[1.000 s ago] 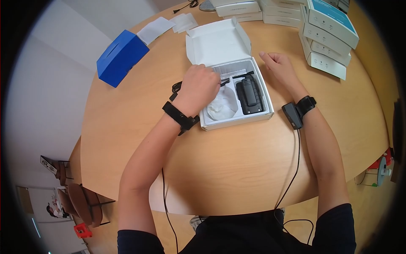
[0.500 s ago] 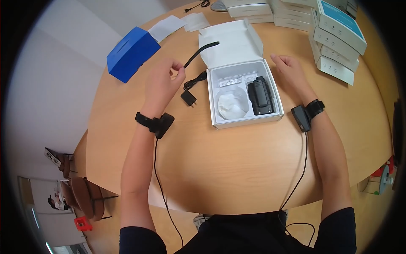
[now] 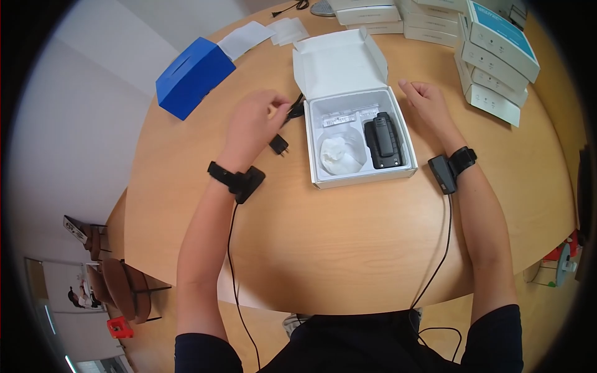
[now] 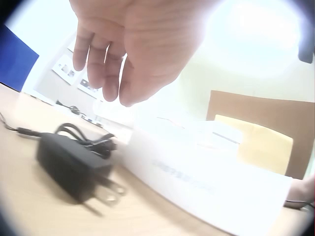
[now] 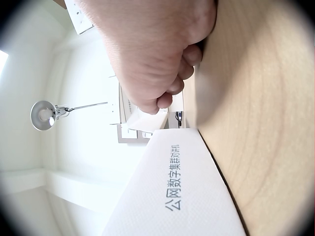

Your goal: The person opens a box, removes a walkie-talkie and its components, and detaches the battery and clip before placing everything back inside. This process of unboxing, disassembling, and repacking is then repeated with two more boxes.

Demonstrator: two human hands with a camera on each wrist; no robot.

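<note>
My left hand (image 3: 252, 127) hovers over the table left of an open white box (image 3: 360, 180), fingers loosely bent. Under and beside it lies a black power adapter (image 3: 279, 145) with two prongs and a bundled cord (image 3: 297, 109). In the left wrist view that hand's fingers (image 4: 96, 73) hang down with nothing seen in them. A black walkie-talkie (image 3: 384, 142) stands in the box's right compartment; crumpled white wrapping (image 3: 341, 155) fills the round left one. My right hand (image 3: 426, 102) rests on the table right of the box, fingers loosely curled and holding nothing.
A blue box (image 3: 194, 78) lies at the far left, with white sheets (image 3: 247, 40) behind it. White boxes are stacked at the back (image 3: 429, 28) and back right (image 3: 500, 53). Thin cables run from both wrist cameras toward the person's lap.
My left hand moved from over the box to its left with a thin black strip, then slightly back right; the strip is no longer seen in it. The right hand stayed beside the box.
</note>
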